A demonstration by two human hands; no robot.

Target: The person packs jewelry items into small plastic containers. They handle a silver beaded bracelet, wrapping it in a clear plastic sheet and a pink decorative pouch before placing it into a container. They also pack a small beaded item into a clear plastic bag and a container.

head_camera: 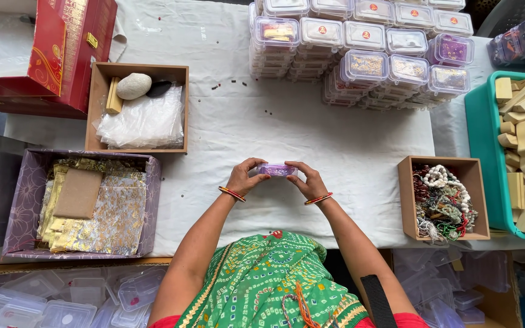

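Stacked clear lidded boxes [366, 54], a wooden tray of beads [442, 197], and a teal crate of wooden blocks [481, 152].

Stacked lidded boxes [360, 51] behind the small box [276, 170]; bead tray [443, 197] right. Foil-sheet tray [80, 203] left; block bin [518, 152] far right.

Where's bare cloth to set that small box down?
Bare white cloth lies ahead of both hands, between the wooden box of plastic bags and the bead box, below the stacked clear boxes. Left hand and right hand hold the small purple box. Edges are crowded.
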